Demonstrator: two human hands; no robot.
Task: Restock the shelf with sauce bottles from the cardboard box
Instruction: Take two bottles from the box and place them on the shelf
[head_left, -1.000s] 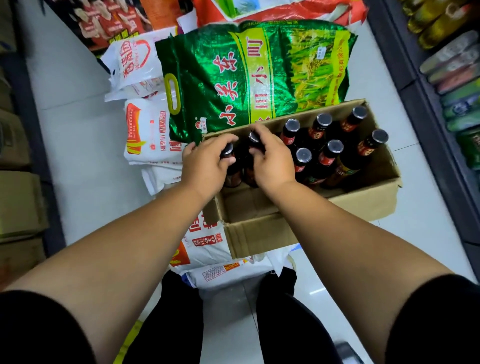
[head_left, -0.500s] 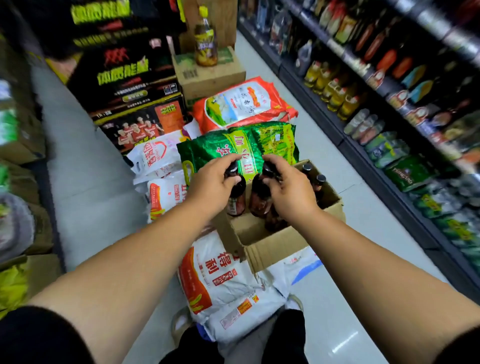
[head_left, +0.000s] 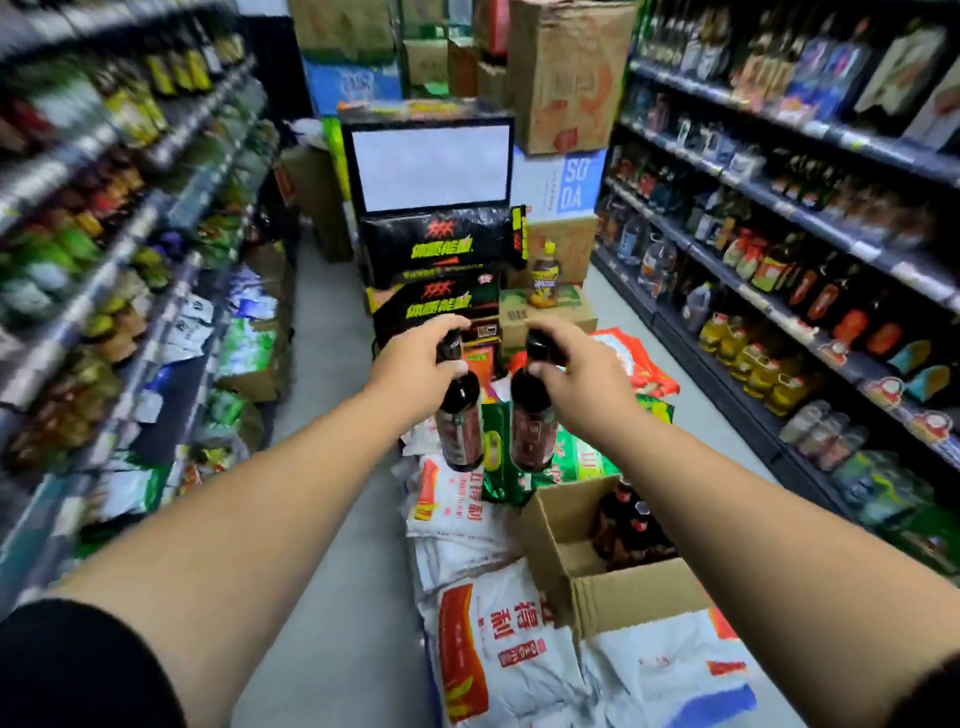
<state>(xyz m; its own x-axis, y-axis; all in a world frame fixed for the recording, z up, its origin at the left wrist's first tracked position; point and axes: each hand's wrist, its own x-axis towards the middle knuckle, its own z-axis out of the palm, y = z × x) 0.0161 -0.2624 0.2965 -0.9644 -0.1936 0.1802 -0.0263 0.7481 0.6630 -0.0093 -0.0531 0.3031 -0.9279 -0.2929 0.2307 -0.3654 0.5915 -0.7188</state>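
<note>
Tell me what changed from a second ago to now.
The left hand and right hand, each gripping a sauce bottle by the neck, lifted the left bottle and right bottle up out of the cardboard box. Unchanged: both grips, the remaining bottles in the box, the box on the white sacks.

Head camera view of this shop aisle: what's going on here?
A person stands in the aisle holding two dark sauce bottles upright by their necks: the left hand grips the left bottle, the right hand grips the right bottle. Both are in the air, clear of the open cardboard box, which sits on white sacks with more bottles inside. Neither is on the shelves yet.
</note>
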